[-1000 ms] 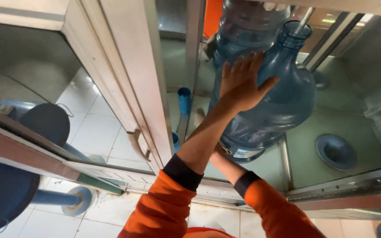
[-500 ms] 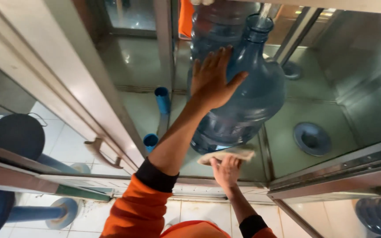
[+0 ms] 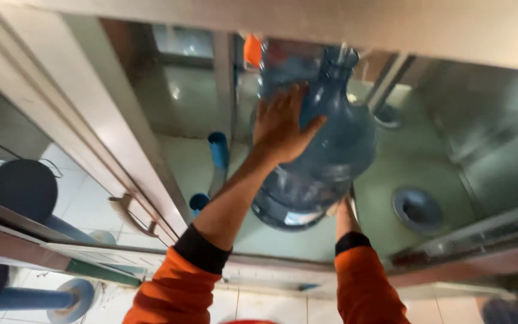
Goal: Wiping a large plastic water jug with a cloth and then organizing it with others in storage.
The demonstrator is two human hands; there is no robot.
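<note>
A large blue water jug (image 3: 331, 156) is held tilted, neck pointing away from me, over a steel basin (image 3: 391, 198). My left hand (image 3: 283, 129) lies flat with spread fingers on the jug's upper side. Under the jug's base sits my right hand (image 3: 340, 207), mostly hidden by the jug, supporting it from below. Both arms wear orange sleeves with black cuffs. A second blue jug (image 3: 283, 66) stands just behind the held one, partly hidden.
A round drain fitting (image 3: 416, 210) sits in the basin floor at the right. Blue pipe pieces (image 3: 217, 150) stand left of the jug. An open metal-framed door with a handle (image 3: 132, 215) is at the left. More blue jugs (image 3: 22, 186) lie beyond it.
The jug has been pushed farther in and tilted more level. My right hand has slid under its base and is now mostly hidden.
</note>
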